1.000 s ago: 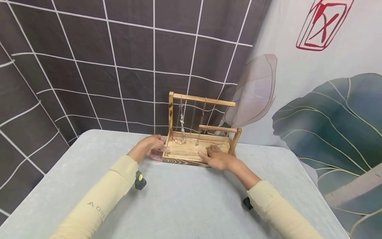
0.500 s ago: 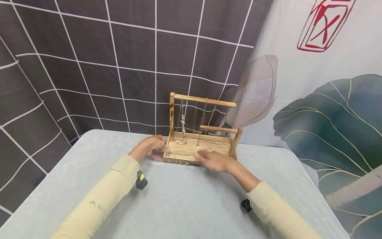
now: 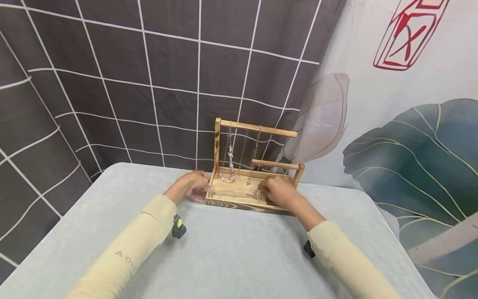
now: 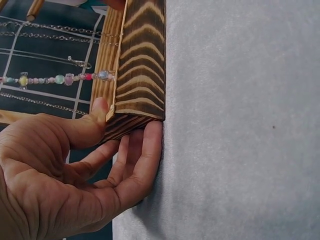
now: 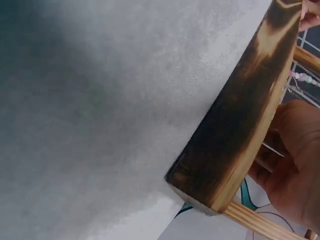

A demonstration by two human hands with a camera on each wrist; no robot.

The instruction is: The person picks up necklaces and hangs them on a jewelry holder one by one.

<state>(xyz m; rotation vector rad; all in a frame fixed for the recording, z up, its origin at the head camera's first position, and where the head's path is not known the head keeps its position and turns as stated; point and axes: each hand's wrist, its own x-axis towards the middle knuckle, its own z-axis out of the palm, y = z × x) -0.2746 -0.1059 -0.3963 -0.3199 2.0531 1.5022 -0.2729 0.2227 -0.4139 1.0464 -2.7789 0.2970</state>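
Note:
A wooden jewelry stand [image 3: 224, 189] with a shallow tray base sits on the cloth-covered table. My left hand [image 3: 196, 182] grips the tray's left end; in the left wrist view the thumb [image 4: 100, 107] lies on the rim and the fingers press the outer end wall. Over the right part of the tray my right hand [image 3: 280, 191] is curled, fingertips down at a chain necklace [image 3: 255, 194] that trails left from them. Its fingertips are hidden behind the tray wall in the right wrist view. A beaded necklace [image 3: 230, 158] hangs from the upper bar, its lower end in the tray.
A thicker chain [image 3: 256, 143] and a thin chain hang from the upper bar [image 3: 261, 128]. A shorter, lower bar [image 3: 276, 164] spans the right side. Behind the table [image 3: 231, 253] hang a dark grid-patterned curtain [image 3: 164, 104] and a leaf-printed cloth [image 3: 403, 153].
My right hand has gone from lying flat across the tray's front right to curled fingers at the chain, which now shows left of them. My left hand keeps its grip on the tray.

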